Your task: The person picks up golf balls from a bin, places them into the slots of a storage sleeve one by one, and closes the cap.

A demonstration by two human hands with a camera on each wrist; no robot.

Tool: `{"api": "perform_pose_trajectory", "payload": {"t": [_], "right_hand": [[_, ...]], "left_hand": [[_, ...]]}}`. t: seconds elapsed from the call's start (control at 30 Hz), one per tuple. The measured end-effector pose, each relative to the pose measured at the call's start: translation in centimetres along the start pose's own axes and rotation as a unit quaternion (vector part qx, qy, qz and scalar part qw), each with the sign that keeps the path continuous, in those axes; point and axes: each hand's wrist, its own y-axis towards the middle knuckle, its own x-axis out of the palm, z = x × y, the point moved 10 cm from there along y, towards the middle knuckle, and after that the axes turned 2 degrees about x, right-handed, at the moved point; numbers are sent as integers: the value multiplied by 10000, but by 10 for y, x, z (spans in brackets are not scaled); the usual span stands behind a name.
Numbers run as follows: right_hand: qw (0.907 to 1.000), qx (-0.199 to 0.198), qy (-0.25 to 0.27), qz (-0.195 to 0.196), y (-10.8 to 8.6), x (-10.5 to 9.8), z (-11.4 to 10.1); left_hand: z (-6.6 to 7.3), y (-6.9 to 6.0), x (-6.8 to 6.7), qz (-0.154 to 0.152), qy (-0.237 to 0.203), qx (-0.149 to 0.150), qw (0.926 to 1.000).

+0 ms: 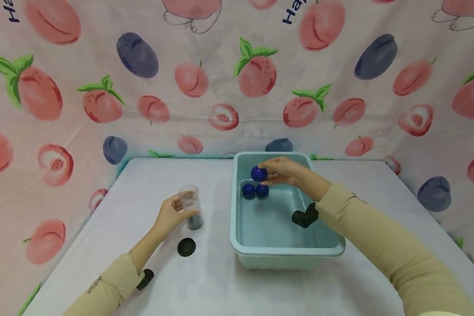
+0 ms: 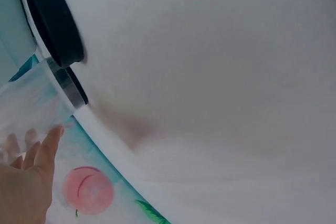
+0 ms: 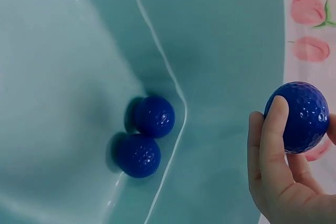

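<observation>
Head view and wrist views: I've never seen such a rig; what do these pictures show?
No machine here: these are a person's bare left hand and right hand. The head picture is taken from the person's head, looking forward and down; the other two look out from each wrist at that hand's work.

On the white table are a pale blue-green tub and a black lid. The left hand grips a clear cup. The right hand holds a blue ball over the tub, where two more blue balls lie.
</observation>
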Motion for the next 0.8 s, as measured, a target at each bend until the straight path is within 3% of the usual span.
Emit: {"api": "perform_pose_trajectory", "payload": {"t": [0.37, 0.8], "right_hand": [[9985, -132, 404, -342, -15, 14, -4], [9951, -313, 745, -562, -27, 31, -19]], "left_hand": [[17, -1, 10, -32, 417, 9, 9991], [52, 9, 18, 47, 622, 593, 9963]]}}
